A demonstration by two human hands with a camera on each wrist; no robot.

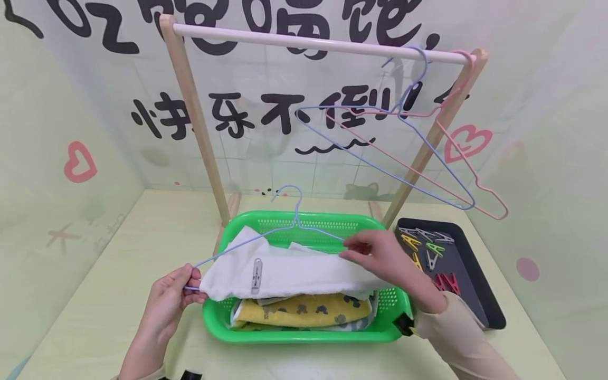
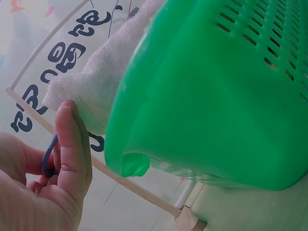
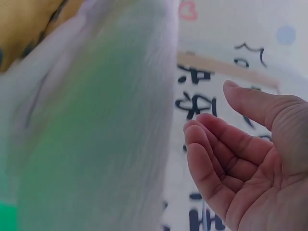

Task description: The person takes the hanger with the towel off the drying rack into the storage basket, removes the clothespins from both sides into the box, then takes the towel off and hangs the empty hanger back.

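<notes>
My left hand (image 1: 166,298) pinches the left end of a blue wire hanger (image 1: 247,241), its hook pointing up. A white towel (image 1: 304,274) hangs on this hanger, and a grey clothespin (image 1: 256,275) shows on the towel's front. In the left wrist view, the thumb and fingers close round the hanger's bend beside the towel's corner (image 2: 72,91). My right hand (image 1: 375,253) hovers by the hanger's right arm. Its fingers curl loosely with the thumb apart and nothing between them in the right wrist view, next to the blurred towel (image 3: 106,125).
Under the towel stands a green basket (image 1: 304,335) with a folded yellow patterned cloth (image 1: 304,311) inside. Behind rises a wooden rack with a white rail (image 1: 304,42), holding another blue hanger (image 1: 347,149) and a pink hanger (image 1: 475,171). At right, a dark tray (image 1: 475,285) contains several clothespins.
</notes>
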